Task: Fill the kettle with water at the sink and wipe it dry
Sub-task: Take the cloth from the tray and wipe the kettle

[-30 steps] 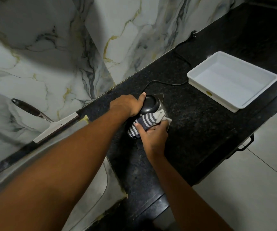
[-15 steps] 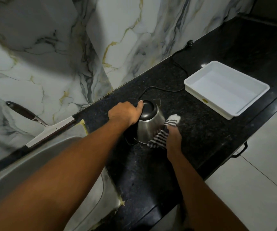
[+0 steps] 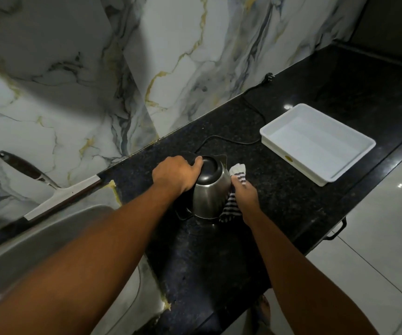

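Note:
A steel kettle (image 3: pixel 210 197) with a black lid stands upright on the black granite counter (image 3: pixel 280 189), just right of the sink (image 3: pixel 38 240). My left hand (image 3: pixel 174 175) grips its top at the lid and handle side. My right hand (image 3: pixel 244 195) presses a striped cloth (image 3: pixel 238 176) against the kettle's right flank. The cloth hangs from above my fingers down to the kettle's base. The kettle's handle is mostly hidden under my left hand.
A white plastic tray (image 3: pixel 316 143) sits on the counter to the right. The kettle's black cord (image 3: pixel 234 141) runs back to a plug (image 3: pixel 269 77) near the marble wall. A squeegee (image 3: pixel 50 189) leans behind the sink. Tiled floor lies beyond the counter's front edge.
My right hand with the cloth has slid from the kettle's front around to its right side. The left hand has kept its grip on the lid.

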